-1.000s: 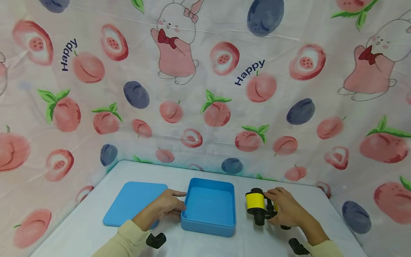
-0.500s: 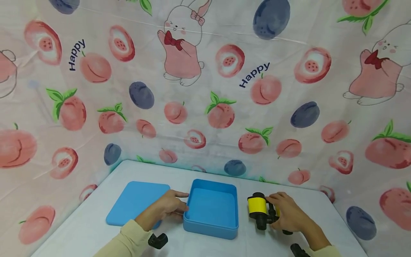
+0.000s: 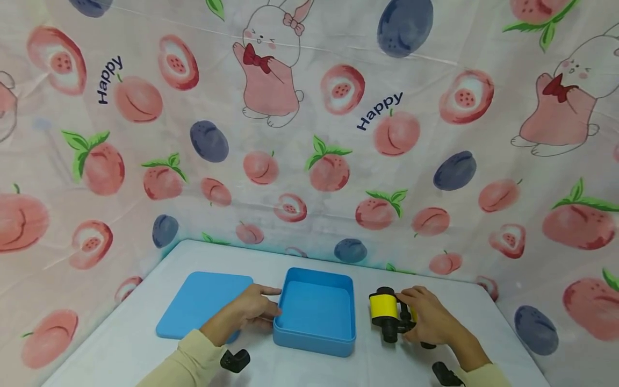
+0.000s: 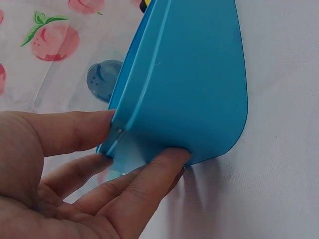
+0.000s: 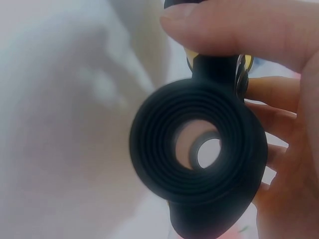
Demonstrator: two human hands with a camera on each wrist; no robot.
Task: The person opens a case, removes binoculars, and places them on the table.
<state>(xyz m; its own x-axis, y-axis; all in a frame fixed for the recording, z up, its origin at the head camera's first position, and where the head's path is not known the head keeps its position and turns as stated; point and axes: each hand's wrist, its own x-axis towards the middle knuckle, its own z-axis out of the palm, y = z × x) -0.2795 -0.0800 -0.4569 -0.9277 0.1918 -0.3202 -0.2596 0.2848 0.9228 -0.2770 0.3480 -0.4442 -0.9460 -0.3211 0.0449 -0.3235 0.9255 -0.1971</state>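
Near the middle of the white table sits an open blue box (image 3: pixel 316 312), with nothing inside. My left hand (image 3: pixel 251 307) touches its left side. In the left wrist view, fingertips (image 4: pixel 177 157) press the outer wall and another tip meets the rim. To the right of the box, my right hand (image 3: pixel 427 317) grips yellow and black binoculars (image 3: pixel 384 306) round the right barrel. One black eyepiece (image 5: pixel 194 142) fills much of the right wrist view, with the thumb above it and the other fingers curled behind.
A flat blue lid (image 3: pixel 198 303) lies left of the box, partly covered by my left forearm. Behind the table (image 3: pixel 367 371) hangs a cloth (image 3: pixel 309 161) printed with peaches and rabbits. Black wrist cameras show below both hands.
The head view shifts slightly right and back again. Both hands, the box and the binoculars keep practically the same places on the table.
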